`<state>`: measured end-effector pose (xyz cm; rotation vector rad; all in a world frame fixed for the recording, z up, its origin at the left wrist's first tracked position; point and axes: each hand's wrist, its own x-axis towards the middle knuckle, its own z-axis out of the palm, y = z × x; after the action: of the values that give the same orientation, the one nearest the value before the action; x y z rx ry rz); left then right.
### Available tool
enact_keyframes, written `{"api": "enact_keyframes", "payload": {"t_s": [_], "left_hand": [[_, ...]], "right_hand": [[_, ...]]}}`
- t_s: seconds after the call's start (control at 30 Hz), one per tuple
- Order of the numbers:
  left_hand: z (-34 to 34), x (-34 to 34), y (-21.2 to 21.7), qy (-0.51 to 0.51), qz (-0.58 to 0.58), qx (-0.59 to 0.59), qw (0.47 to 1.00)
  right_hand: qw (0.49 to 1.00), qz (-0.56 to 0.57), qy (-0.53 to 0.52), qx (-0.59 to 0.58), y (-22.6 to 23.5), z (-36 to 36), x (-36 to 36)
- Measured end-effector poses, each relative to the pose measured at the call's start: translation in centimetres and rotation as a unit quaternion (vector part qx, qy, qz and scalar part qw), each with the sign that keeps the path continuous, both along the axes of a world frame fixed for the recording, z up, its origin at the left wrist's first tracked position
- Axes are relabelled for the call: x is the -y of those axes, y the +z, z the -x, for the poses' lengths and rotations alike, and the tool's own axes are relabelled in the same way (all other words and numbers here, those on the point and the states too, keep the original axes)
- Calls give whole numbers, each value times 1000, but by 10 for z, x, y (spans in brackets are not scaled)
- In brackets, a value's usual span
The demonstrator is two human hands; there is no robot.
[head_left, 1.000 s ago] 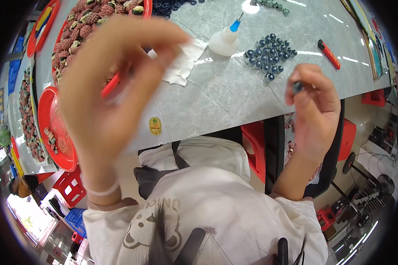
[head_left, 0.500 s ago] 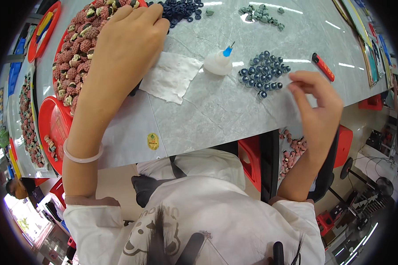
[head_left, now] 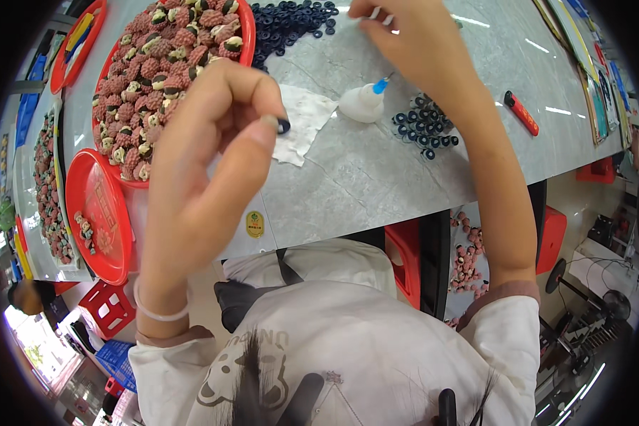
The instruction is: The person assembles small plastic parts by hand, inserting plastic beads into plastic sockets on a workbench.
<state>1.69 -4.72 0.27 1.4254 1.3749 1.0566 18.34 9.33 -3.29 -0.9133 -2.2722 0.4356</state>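
Note:
My left hand (head_left: 213,163) is raised over the near left of the table, closed in a pinch. Between its thumb and index fingertips sits a small dark blue ring-shaped piece (head_left: 284,126). My right hand (head_left: 415,39) reaches across to the far side of the table, its thumb and fingertips drawn together; what they hold, if anything, is hidden. Beneath my right forearm stands a cluster of small dark round pieces (head_left: 422,124). A white squeeze bottle (head_left: 362,103) with a blue needle tip is beside them. A white cloth (head_left: 305,117) lies partly behind my left hand.
A red tray (head_left: 247,35) heaped with pink and cream figures stands at the left, with a pile of dark blue rings (head_left: 284,25) beside it. A red plate (head_left: 110,227) holds one figure. A red lighter (head_left: 522,113) lies at the right.
My left hand has drawn back from the tray and ring pile, a blue ring now in its fingertips. My right hand has moved from beside the dark cluster to the far table. The view has shifted slightly.

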Motion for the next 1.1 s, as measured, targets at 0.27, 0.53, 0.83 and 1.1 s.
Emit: {"api": "enact_keyframes", "payload": {"t_s": [0.27, 0.53, 0.83, 1.1], "left_hand": [[-23, 26, -17, -25, -20, 197, 980], [-40, 30, -29, -53, -70, 183, 979], [-45, 39, -25, -22, -142, 79, 986], [-39, 33, -26, -38, -251, -28, 967]], "right_hand": [[931, 252, 104, -245, 29, -64, 84], [813, 403, 57, -416, 10, -28, 138], [861, 306, 127, -386, 4, -32, 141], [749, 443, 95, -484, 5, -25, 148]]}}
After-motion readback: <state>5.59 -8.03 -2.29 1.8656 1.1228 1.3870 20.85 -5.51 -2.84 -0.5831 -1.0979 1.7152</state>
